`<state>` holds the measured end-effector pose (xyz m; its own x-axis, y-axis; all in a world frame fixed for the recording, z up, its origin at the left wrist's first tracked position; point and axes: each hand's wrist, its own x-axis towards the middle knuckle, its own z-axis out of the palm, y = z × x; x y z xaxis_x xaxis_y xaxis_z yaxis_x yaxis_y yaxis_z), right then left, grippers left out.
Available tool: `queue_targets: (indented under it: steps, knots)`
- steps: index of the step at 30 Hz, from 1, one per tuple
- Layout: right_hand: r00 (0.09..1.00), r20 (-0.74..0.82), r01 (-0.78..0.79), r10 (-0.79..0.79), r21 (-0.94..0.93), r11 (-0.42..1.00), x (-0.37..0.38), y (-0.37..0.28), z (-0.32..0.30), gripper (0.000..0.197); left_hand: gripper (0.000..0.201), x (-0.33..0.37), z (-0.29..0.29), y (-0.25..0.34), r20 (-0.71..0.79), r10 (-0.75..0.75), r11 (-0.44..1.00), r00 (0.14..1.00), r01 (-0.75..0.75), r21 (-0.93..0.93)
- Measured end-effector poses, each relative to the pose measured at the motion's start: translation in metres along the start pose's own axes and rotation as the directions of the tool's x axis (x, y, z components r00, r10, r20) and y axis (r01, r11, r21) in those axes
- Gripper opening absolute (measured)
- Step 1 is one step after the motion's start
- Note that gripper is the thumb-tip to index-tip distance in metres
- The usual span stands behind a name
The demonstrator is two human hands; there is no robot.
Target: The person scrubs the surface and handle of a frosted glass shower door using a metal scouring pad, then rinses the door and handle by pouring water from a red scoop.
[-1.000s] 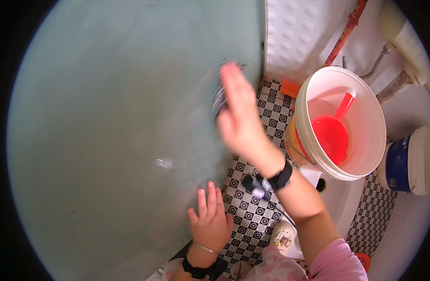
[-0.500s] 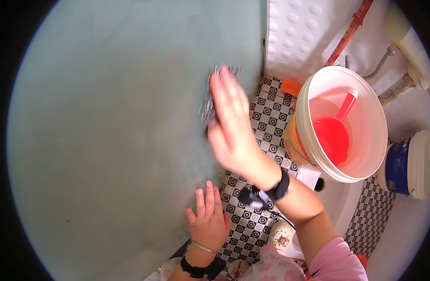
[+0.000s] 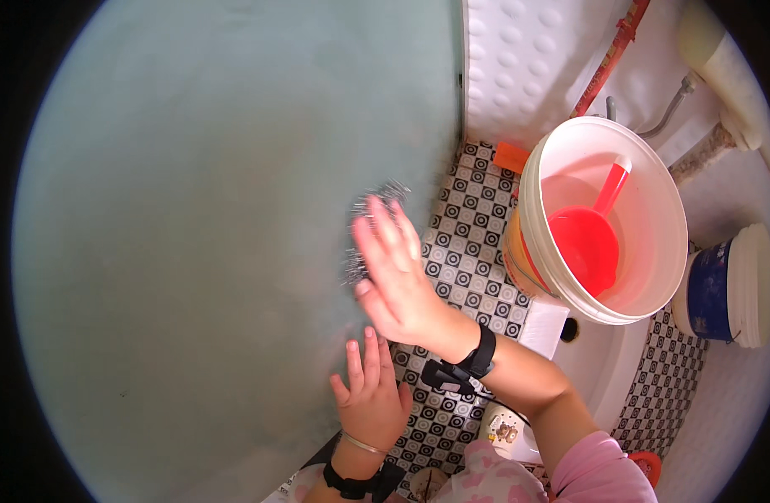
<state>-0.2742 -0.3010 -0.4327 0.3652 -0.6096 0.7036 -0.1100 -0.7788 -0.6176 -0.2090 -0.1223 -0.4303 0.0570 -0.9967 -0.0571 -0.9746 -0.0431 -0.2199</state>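
My right hand (image 3: 399, 289) presses a steel wool scrubber (image 3: 356, 267) against a broad pale grey-green panel (image 3: 192, 251). The scrubber's dark, shiny strands stick out past my fingertips and beside my thumb, while the palm hides its middle. Lower down, my left hand (image 3: 371, 411) lies flat near the panel's right edge, fingers spread and nothing in them. My right thumb and palm are just above the left fingertips. Each wrist wears a black strap.
To the right stands a white bucket (image 3: 534, 197) of water with a red dipper (image 3: 582, 245). A blue-and-white bucket (image 3: 710, 291) is beyond it. Below are patterned tiles (image 3: 469, 226), a white squat-toilet basin (image 3: 599, 365) and its drain hole. A red pipe (image 3: 607, 63) climbs the wall.
My right hand has slid down the panel toward my left hand, carrying the steel wool scrubber. The left hand stays in nearly the same place.
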Motion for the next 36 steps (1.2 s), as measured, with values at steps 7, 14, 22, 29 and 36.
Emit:
queue_targets:
  steps: [7, 14, 22, 29, 36]
  knots:
    - [0.888, -0.197, -0.402, 0.416, 0.11, 0.909, 0.061, 0.101, -0.031, 0.06, 0.076, 0.008, -0.006, 0.009, 0.051, 0.025, 0.992, 0.998, -0.019, -0.122]
    - [1.0, -0.002, -0.021, 0.021, 0.074, 0.997, -0.039, 0.022, 0.019, 0.059, 0.077, -0.004, 0.006, -0.002, 0.066, 0.033, 0.993, 0.997, -0.025, -0.116]
    - [0.877, -0.276, -0.39, 0.393, 0.069, 0.918, 0.024, 0.098, -0.001, 0.053, 0.077, -0.001, -0.003, 0.003, 0.063, 0.035, 0.981, 0.997, -0.023, -0.191]
    - [0.99, -0.034, 0.143, -0.139, 0.128, 0.981, -0.033, -0.04, 0.027, 0.053, 0.076, -0.02, 0.024, -0.01, -0.021, 0.106, 0.974, 0.994, -0.108, -0.2]
    - [0.898, -0.353, -0.239, 0.262, 0.11, 0.965, 0.058, 0.044, -0.012, 0.051, 0.076, -0.01, 0.0, -0.005, 0.014, 0.06, 0.974, 0.998, -0.056, -0.22]
